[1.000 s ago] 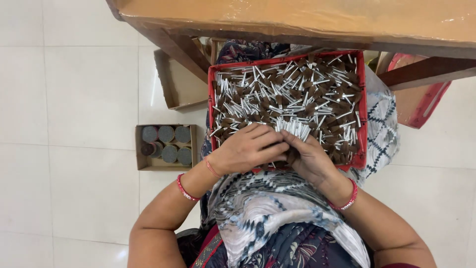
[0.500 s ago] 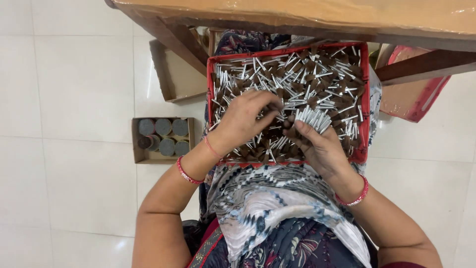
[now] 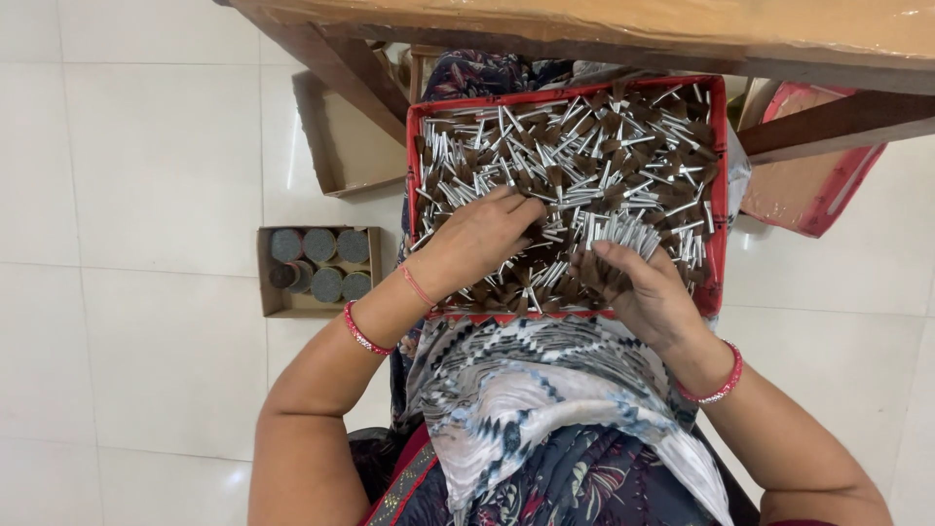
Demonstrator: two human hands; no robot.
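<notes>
- Hands work inside a red tray (image 3: pixel 419 175) resting on the person's lap, packed with short silver-handled brush pieces (image 3: pixel 584 146) with brown tips.
- Right hand (image 3: pixel 648 292) sits at the near right of the tray, fingers curled around a fanned bundle (image 3: pixel 614 232) of the brush pieces, silver ends pointing far.
- Left hand (image 3: pixel 477 239) lies palm down on the heap at the near left, fingers spread and pressing into loose pieces; whether it pinches any single piece I cannot tell.
- Risk, as I judge it: the bundle is held only by curled fingers, so a slack grip could let pieces slide back into the heap and undo the gathering.
- Another risk: the tray sits on soft cloth (image 3: pixel 545 390) over the knees, and a hard push by the left hand near the rim could tip it and spill pieces onto the white floor (image 3: pixel 146 146).
- Small cardboard box (image 3: pixel 265 282) of round dark-topped bundles stands on the floor to the left, well apart from both hands.
- Against the view half a second ago, the left hand has slid nearer and lower in the tray, away from the bundle, while the right hand keeps its bundle in much the same spot.
</notes>
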